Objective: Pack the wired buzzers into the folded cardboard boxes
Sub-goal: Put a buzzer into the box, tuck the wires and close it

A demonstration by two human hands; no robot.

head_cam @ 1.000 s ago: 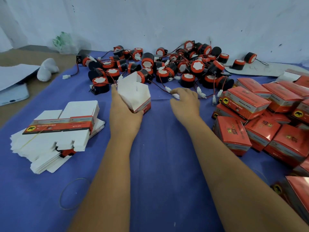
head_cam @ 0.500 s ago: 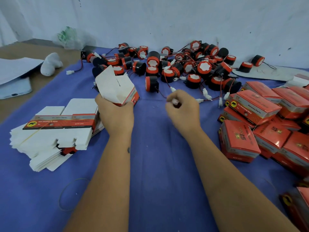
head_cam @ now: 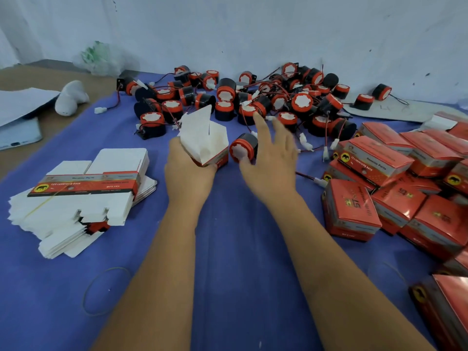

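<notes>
Red-faced buzzer (head_cam: 243, 148) under right hand's (head_cam: 272, 168) thumb, fingers spread, just beside left hand's (head_cam: 188, 171) gripped open box (head_cam: 205, 143).

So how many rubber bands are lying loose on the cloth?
2: one rubber band near the left forearm, another faint one beside the right forearm. Others may be hidden.

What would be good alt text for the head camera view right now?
A person's left hand holds an open cardboard box while the right hand brings a red-and-black buzzer beside it, over a blue cloth. A buzzer pile lies behind, flat boxes left, packed boxes right.
</notes>
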